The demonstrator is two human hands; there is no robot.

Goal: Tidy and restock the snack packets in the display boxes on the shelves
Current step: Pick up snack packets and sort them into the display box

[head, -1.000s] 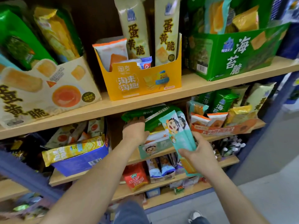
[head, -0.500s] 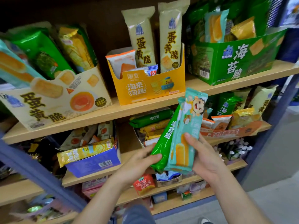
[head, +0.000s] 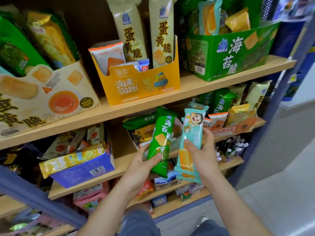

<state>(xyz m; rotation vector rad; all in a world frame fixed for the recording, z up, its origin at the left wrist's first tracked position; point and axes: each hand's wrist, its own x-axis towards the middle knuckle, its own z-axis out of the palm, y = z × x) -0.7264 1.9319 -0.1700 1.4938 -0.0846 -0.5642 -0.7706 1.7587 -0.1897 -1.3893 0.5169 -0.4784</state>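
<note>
Green packet (head: 161, 143): white letters, yellow cracker picture. Light blue packet (head: 190, 143): cartoon kid face, orange bar picture. Yellow box (head: 141, 86): white letters, little cartoon figure. Green box (head: 228, 53): white letters, yellow squares. Cream box (head: 46, 97): black letters, orange egg yolk picture. Blue box (head: 81, 171): white barcode patch. Shelf (head: 196, 86): light brown wood. Two tall cream packets (head: 162, 34): dark brown letters.

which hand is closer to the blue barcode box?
Left. The left hand, gripping a green packet, is just right of the blue display box; the right hand, holding a teal packet, is farther right.
</note>
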